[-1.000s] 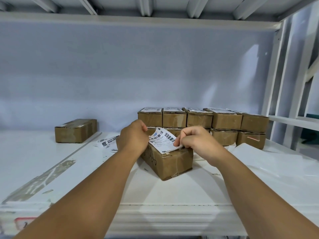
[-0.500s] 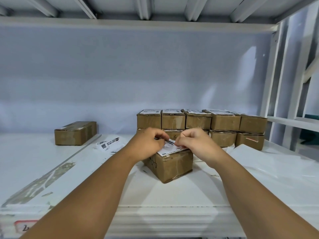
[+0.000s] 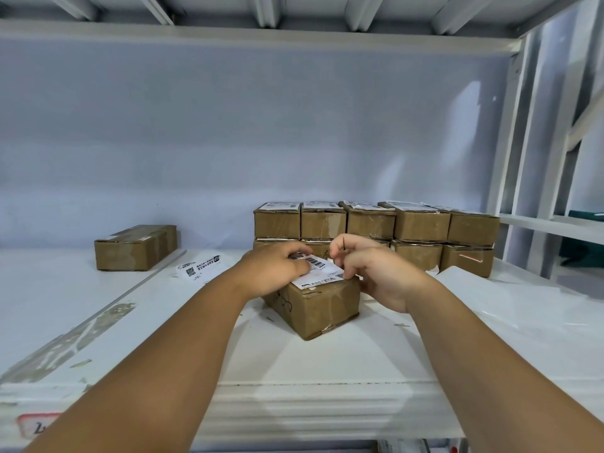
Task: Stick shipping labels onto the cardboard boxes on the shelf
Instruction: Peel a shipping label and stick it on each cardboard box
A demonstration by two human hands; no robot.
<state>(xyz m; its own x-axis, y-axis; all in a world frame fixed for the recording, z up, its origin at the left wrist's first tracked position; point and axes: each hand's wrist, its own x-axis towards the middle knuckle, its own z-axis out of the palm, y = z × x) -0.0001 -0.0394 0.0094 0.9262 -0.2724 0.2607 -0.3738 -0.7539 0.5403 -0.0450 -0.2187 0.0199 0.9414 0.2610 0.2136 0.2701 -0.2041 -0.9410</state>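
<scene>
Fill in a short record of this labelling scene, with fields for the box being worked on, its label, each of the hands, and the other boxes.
Box in work: cardboard box, set at an angle on the shelf
Label: shipping label lying on that box's top
Left hand: left hand, fingers on the label's left part
Right hand: right hand, fingers curled at the label's right edge; pinch unclear
Back stack: stacked boxes, two tiers, top ones labelled
Lone box: lone box, far left
Loose labels: loose labels, left of the hands

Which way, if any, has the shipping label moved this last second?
Yes. The shipping label came down against the front box: earlier it curled above the top, now it lies flat there.
</scene>
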